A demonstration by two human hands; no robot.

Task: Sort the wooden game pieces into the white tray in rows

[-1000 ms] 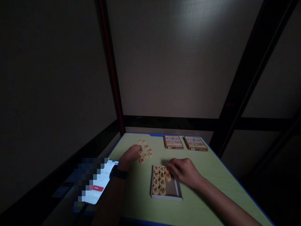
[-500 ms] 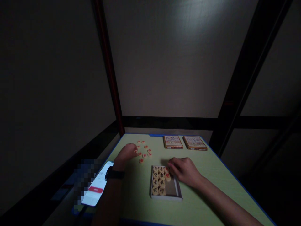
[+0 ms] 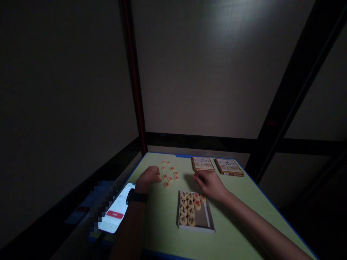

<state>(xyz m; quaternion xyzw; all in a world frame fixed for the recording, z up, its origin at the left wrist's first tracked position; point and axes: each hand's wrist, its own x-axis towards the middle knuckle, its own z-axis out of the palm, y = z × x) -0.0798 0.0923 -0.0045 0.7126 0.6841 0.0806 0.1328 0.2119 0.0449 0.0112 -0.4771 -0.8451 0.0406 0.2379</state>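
A shallow open box [image 3: 196,229] holds Chinese chess pieces in rows: black-marked ones [image 3: 191,211] on the left, several red-marked ones [image 3: 197,205] at the top and right. Several loose red-marked pieces [image 3: 170,178] lie scattered on the table beyond the box, to its left. My left hand [image 3: 148,176], wearing a dark wristband, is beside them with its fingers pinched on a Chinese chess piece [image 3: 159,178]. Above the far right corner of the box hovers my right hand [image 3: 210,183], its fingertips drawn together and no piece visible in them.
Two flat printed boxes [image 3: 203,164] lie at the back right of the green table [image 3: 230,224]. A lit phone [image 3: 115,213] rests at the left edge, by my left forearm. Walls stand behind and to the left.
My right hand has lifted away from the box toward the far side, uncovering a red-marked piece in the top right corner. My left hand stays by the loose pieces. The view has shifted slightly.
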